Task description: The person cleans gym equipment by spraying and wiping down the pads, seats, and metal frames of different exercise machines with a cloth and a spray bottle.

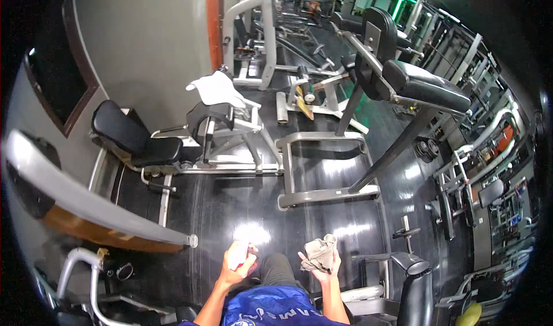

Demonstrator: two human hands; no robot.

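Observation:
My left hand (235,267) is curled around a small whitish object (239,256), too washed out by glare to identify. In my right hand (327,276), palm up, lies a crumpled grey-beige cloth (320,253), with the fingers behind its right side. Both hands are held apart in front of my body, above the dark floor (242,209). My knee in dark trousers shows between them.
Ahead stands a roman-chair style frame (328,194) with black pads. Left of it is a seated leg machine (160,151) with a white towel (216,88) draped over it. A grey machine arm (99,200) juts in at left; a padded bench (417,283) stands at lower right.

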